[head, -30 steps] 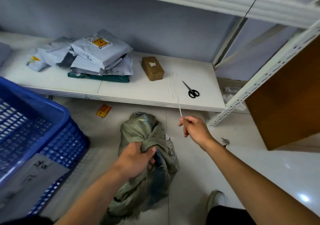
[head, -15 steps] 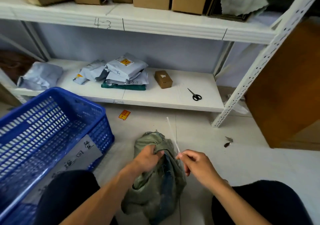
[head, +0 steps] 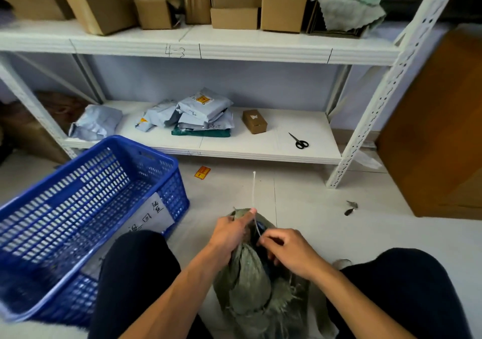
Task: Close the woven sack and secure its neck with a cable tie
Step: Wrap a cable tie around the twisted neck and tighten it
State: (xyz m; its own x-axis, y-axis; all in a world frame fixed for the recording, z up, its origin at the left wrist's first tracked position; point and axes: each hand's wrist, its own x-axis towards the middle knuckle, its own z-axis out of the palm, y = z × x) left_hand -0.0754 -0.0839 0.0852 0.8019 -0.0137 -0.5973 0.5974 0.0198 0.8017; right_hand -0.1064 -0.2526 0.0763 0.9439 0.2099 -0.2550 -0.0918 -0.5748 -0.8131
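The woven sack (head: 245,271) is seen on the tiled floor (head: 313,208), between the person's knees and well short of the front edge of the lower shelf (head: 260,153). Its mouth is bunched into a neck, which is gripped by the left hand (head: 229,231). That hand's fingers (head: 245,216) are curled round the gathered fabric, and the forefinger is stretched up against the cable tie (head: 253,192). The lower end of the tie is pinched by the clenched fingers (head: 268,239) of the right hand (head: 289,252), just beside the neck, while its free end stands upright above the sack. No loop round the neck can be made out, so the tying is judged to be barely begun.

The sack is judged soft, limp and fairly light. Its weave is frayed at the edges and likely to slip loose, so the neck is best held tight just below the gathered top. The tie is thin, springy and smooth, and is best taken near its ends so that the tail can be guided round the neck and into the head.

A blue crate (head: 104,182) stands on the floor at the left, and scissors (head: 299,141) lie near the shelf's right end.
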